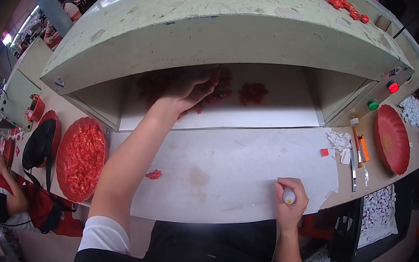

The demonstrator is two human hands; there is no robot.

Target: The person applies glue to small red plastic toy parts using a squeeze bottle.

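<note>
My left hand (pixel 194 90) reaches deep under the hood of a pale green metal booth (pixel 233 35). Its fingers are stretched forward in the shade, among small red pieces (pixel 252 94) spread on the white booth floor; the fingertips are dim, and nothing shows clearly in them. Closer to me, over the right part of the white sheet (pixel 202 183), my right hand (pixel 292 200) is closed around a small white bottle (pixel 289 197), its round end showing. One loose red piece (pixel 153 174) lies on the sheet beside my left forearm.
Left of the sheet stands a red scalloped tray (pixel 82 158) heaped with shiny red pieces, beside a black bag (pixel 40 146). At right are crumpled tissue (pixel 340 143), an orange-handled cutter (pixel 363 148) and another red tray (pixel 391 140). Co-workers sit at both sides.
</note>
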